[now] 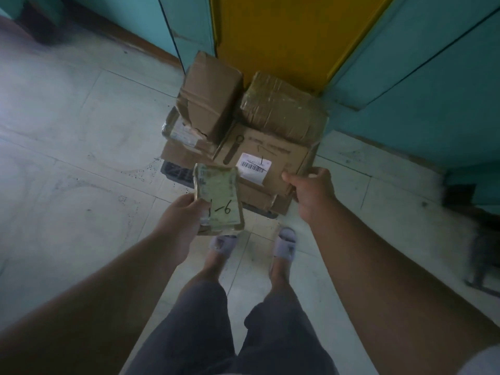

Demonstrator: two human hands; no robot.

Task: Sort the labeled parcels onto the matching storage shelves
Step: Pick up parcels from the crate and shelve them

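Observation:
My left hand (182, 220) grips a small taped parcel (219, 196) with "1-6" handwritten on it, held above the floor in front of me. My right hand (311, 189) grips the near right corner of a large flat cardboard box (273, 155) that carries a white barcode label (253, 166) marked "1". On that box rest a tall brown box (209, 96) at the left and a tape-wrapped parcel (281, 109) at the right. A flat parcel with a label (181, 131) sticks out under the tall box.
The stack sits on a dark crate (176, 173) on the tiled floor (81, 147). Behind it stands a yellow door (286, 36) between teal walls (422, 77). My feet in grey slippers (286, 242) stand just short of the stack. A dark blurred object (484, 239) is at the right edge.

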